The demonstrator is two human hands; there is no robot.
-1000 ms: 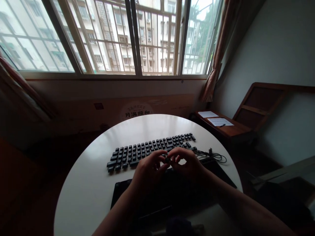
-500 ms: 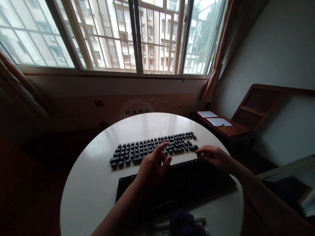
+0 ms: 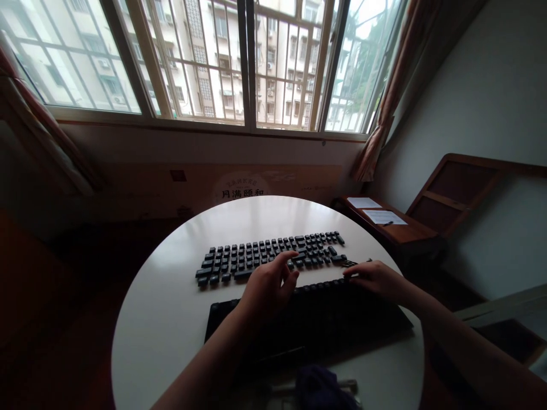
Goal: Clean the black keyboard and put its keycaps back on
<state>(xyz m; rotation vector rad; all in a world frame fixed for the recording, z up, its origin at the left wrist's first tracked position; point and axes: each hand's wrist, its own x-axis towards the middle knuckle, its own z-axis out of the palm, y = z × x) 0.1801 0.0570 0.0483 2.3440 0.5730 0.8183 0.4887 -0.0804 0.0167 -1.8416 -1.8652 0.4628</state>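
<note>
- The left hand (image 3: pixel 269 282) hovers over the dark keyboard (image 3: pixel 333 319), index finger and thumb parted with a gap between them, nothing visible in its grip.
- The right hand (image 3: pixel 376 276) has its fingertips close together at the keyboard's far edge; whether they pinch anything, I cannot tell.
- The keyboard lies in the lower centre of the frame, a row of keys showing along its far edge.
- Just beyond it, loose black keycaps (image 3: pixel 243 275) sit in keyboard-like rows; their legends are too small to read.
- A black cable (image 3: pixel 350 263) lies near the right hand.
- A purple cloth (image 3: pixel 318 387) is at bottom centre, all on the round white counter (image 3: pixel 158 324).
- Beyond the counter, a panel (image 3: pixel 282 176) reads "月满颐和"; its smaller lettering is illegible.
- At right, printed sheets (image 3: pixel 378 216) and a pen (image 3: pixel 388 224) rest on a wooden seat (image 3: pixel 410 230), the print unreadable.
</note>
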